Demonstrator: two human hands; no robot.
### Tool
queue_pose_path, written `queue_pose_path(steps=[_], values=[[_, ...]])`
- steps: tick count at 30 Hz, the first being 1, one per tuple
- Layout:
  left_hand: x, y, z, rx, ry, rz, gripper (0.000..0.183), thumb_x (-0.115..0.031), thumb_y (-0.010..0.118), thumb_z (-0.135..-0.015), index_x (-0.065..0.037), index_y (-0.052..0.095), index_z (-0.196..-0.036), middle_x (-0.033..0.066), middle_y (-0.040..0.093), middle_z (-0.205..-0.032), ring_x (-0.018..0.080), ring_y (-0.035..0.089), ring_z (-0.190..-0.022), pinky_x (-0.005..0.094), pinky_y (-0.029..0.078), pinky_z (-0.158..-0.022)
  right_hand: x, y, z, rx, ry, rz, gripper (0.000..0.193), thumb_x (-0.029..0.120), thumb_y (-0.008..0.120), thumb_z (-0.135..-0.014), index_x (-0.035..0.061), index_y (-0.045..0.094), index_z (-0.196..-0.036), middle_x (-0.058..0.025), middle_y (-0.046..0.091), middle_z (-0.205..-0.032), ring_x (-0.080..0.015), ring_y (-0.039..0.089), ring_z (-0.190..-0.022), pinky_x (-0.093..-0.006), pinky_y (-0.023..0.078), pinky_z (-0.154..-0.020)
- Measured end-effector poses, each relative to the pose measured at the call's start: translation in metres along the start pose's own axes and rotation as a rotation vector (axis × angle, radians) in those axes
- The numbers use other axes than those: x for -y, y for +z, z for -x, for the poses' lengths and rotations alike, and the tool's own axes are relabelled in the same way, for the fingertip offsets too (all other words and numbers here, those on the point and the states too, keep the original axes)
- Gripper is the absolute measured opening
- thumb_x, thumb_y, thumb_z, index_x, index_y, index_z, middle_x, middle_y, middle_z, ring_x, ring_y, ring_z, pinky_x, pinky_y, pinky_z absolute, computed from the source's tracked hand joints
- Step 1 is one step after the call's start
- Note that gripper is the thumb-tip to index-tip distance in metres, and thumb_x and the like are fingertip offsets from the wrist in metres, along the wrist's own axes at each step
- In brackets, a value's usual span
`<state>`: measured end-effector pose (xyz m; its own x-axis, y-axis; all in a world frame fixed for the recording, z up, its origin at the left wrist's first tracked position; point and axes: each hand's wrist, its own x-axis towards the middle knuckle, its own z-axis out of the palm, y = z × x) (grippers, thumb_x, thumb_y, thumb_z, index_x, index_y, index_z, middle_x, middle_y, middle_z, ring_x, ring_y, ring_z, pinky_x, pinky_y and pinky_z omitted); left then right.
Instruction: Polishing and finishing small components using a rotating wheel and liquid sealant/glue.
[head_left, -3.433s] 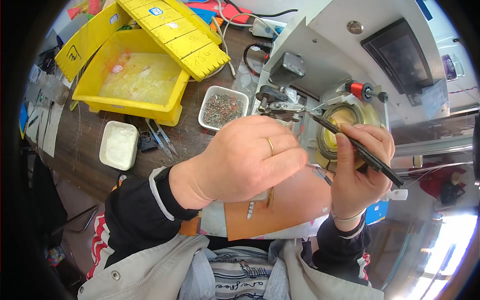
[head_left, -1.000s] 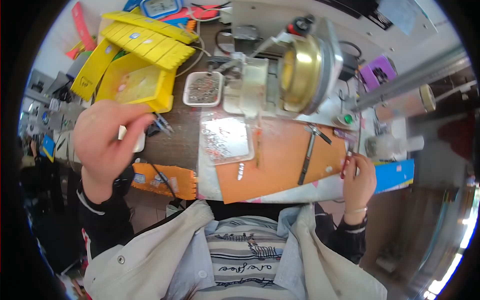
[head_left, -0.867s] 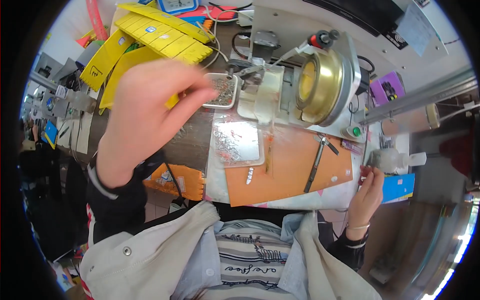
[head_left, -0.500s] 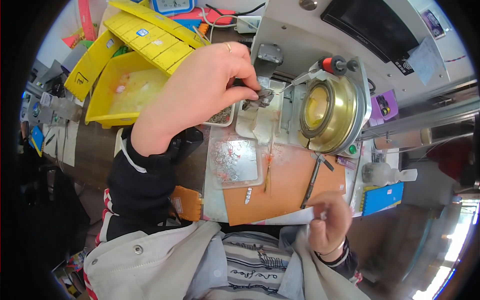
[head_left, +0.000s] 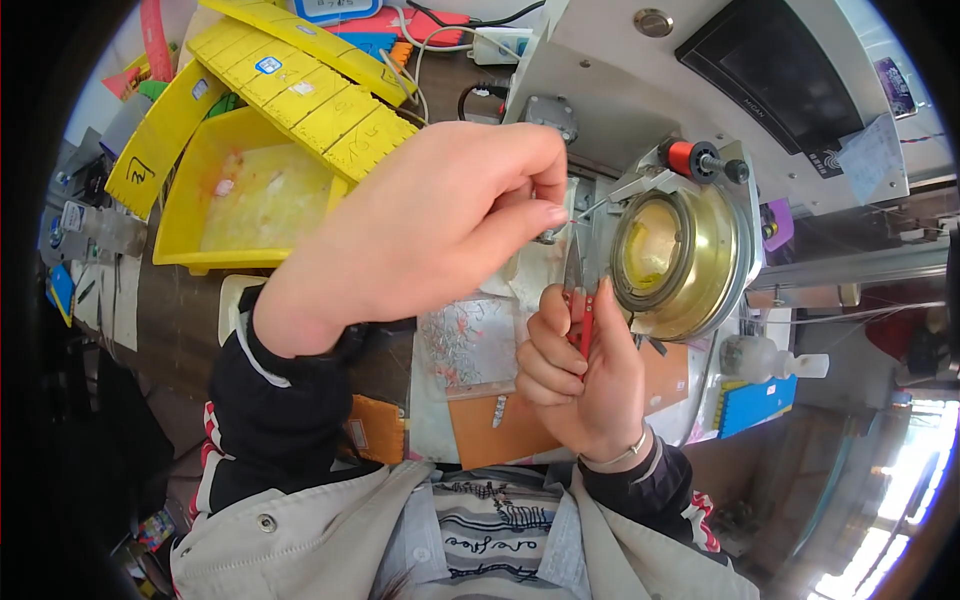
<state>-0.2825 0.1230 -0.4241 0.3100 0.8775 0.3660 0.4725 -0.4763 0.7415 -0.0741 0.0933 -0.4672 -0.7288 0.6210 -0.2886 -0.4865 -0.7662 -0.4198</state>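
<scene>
My left hand (head_left: 450, 205) reaches over the bench with thumb and forefinger pinched together. A tiny reddish bit shows at its fingertips; what it is I cannot make out. Below the pinch, a grey metal part is mostly covered by the hand. My right hand (head_left: 590, 380) is wrapped round a pointed metal tool with two red arms (head_left: 586, 325), its tip pointing up close to the left fingertips. Just right of them is the brass-coloured round bowl (head_left: 715, 265) of a machine. A clear tray (head_left: 495, 388) with thin wire-like pieces lies under the left hand.
A yellow bin (head_left: 175, 225) stands at the left, with yellow divided strips (head_left: 300, 90) leaning over it. An orange mat (head_left: 490, 445) covers part of the bench. At the right are a clear bottle (head_left: 755, 358) and a blue box (head_left: 762, 402). A red spool (head_left: 690, 160) sits above the bowl.
My right hand has risen from the bench's front edge to the left fingertips and now holds the red-armed tool. My left hand has shifted slightly right and down; the view has tilted a little.
</scene>
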Motion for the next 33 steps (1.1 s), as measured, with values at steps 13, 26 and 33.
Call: queue_pose_path(steps=[13, 26, 33], values=[[-0.003, 0.013, -0.002, -0.061, -0.217, 0.38, 0.01, -0.004, 0.062, -0.092, -0.003, 0.054, -0.085, -0.0077, 0.038, -0.059, 0.0013, 0.032, -0.055, 0.0228, 0.026, -0.05, 0.0, 0.004, -0.01, -0.065, 0.023, -0.149, 0.044, 0.049, 0.033, -0.107, 0.0117, 0.046, -0.088, 0.0079, 0.027, -0.061, -0.0043, 0.02, -0.05, -0.0223, 0.017, -0.045], [-0.009, 0.015, 0.0, -0.057, -0.167, 0.344, 0.01, -0.002, 0.06, -0.091, -0.003, 0.053, -0.084, -0.007, 0.036, -0.058, 0.0018, 0.03, -0.055, 0.0239, 0.025, -0.05, -0.005, 0.011, -0.01, -0.105, -0.019, -0.193, 0.038, 0.043, 0.04, -0.107, 0.0144, 0.042, -0.082, 0.0078, 0.025, -0.061, -0.0046, 0.022, -0.05, -0.0224, 0.018, -0.045], [-0.01, 0.021, 0.003, -0.093, -0.16, 0.355, 0.01, -0.003, 0.06, -0.092, -0.003, 0.053, -0.084, -0.0079, 0.038, -0.059, 0.0009, 0.031, -0.055, 0.0231, 0.024, -0.05, -0.006, 0.017, -0.009, -0.143, -0.021, -0.191, 0.037, 0.042, 0.043, -0.107, 0.0147, 0.044, -0.081, 0.009, 0.024, -0.059, -0.0037, 0.021, -0.047, -0.0203, 0.019, -0.042]])
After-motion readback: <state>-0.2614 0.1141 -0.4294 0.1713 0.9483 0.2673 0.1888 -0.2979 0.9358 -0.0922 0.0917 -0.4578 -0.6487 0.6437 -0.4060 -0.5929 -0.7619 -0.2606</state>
